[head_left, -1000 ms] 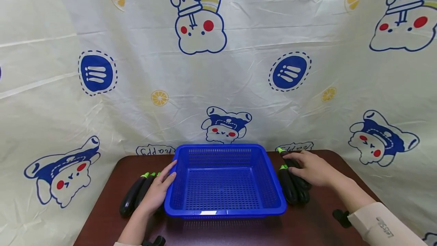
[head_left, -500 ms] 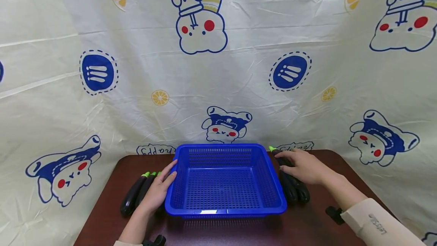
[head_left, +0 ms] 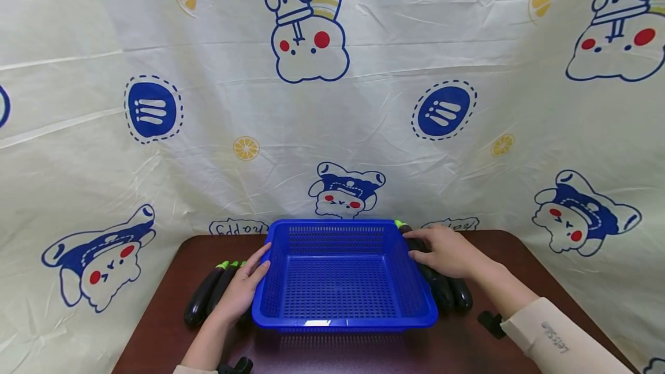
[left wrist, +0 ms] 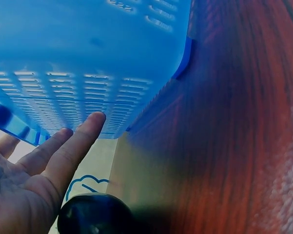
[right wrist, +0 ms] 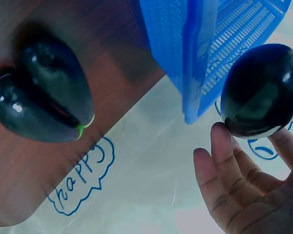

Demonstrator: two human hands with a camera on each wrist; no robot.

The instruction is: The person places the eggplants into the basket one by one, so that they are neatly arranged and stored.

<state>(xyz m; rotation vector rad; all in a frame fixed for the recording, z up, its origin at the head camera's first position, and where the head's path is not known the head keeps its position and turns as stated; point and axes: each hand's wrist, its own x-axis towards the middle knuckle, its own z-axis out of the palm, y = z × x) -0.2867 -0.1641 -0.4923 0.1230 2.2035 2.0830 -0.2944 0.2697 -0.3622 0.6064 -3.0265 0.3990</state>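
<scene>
My right hand (head_left: 449, 251) grips a dark, glossy eggplant (right wrist: 263, 90) with a green stem end, raised beside the right rim of the blue plastic basket (head_left: 343, 322). In the head view the eggplant's stem end overlaps the basket's back right corner. Below that hand, two more eggplants (right wrist: 53, 80) lie side by side on the table. My left hand (head_left: 240, 293) rests against the basket's left side; in the left wrist view its fingers (left wrist: 70, 151) stretch along the slotted outer wall. The basket holds nothing inside.
Three eggplants (head_left: 200, 299) lie left of the basket, partly hidden behind the left hand. The brown table (head_left: 343, 356) has rounded back corners. A white printed cloth (head_left: 363, 103) hangs right behind its back edge.
My right hand has lifted the eggplant off the others and carried it left, up to the basket's right rim. The left hand has stayed on the basket.
</scene>
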